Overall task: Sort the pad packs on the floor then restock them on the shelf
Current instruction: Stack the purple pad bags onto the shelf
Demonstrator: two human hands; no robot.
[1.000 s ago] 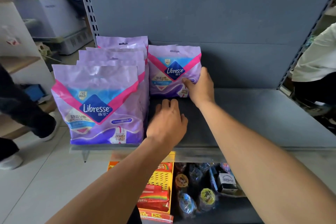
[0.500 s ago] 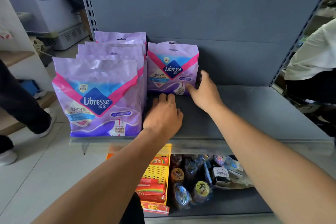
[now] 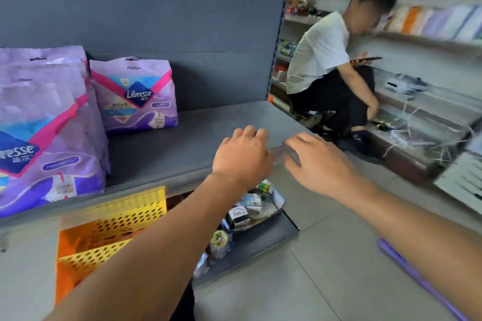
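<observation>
Purple Libresse pad packs stand on the grey shelf (image 3: 208,122). A row of several packs (image 3: 49,122) fills its left end, and a single pack (image 3: 135,94) stands against the back panel beside them. My left hand (image 3: 241,156) hovers over the shelf's front edge, fingers loosely curled, holding nothing. My right hand (image 3: 317,161) is just to its right, past the shelf's corner, fingers spread and empty. A purple edge (image 3: 417,279) shows on the floor under my right forearm; what it is I cannot tell.
A yellow perforated basket (image 3: 109,232) and several small wrapped items (image 3: 245,214) sit on the lower shelf. A person in a white shirt (image 3: 328,70) crouches to the right by a stocked shelf unit (image 3: 427,101). Grey floor tiles (image 3: 326,281) lie in front.
My right hand has let go of the single pack and pulled back to the right. My left hand moved right too. The view has swung right, toward the crouching person.
</observation>
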